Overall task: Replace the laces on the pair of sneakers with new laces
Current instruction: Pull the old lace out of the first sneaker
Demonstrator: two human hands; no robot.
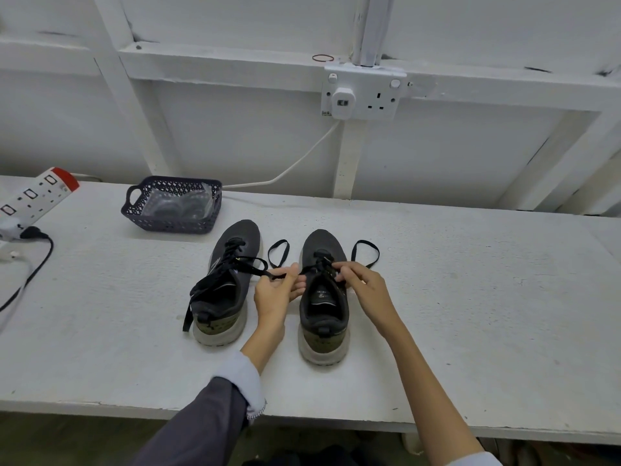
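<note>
Two dark grey sneakers stand side by side on the white table [470,314], heels toward me. The left sneaker [225,297] has loose black laces trailing over its side and heel. The right sneaker [323,307] has a black lace [365,252] pulled out sideways, with one loop lying on each side of it. My left hand [276,292] pinches the left strand of that lace between the two shoes. My right hand [363,280] grips the right strand at the top eyelets.
A dark perforated basket [158,220] holding clear plastic packets sits behind the left sneaker. A white power strip [33,196] with a black cable [37,264] lies at the far left. A wall socket [363,92] with a white cable hangs above.
</note>
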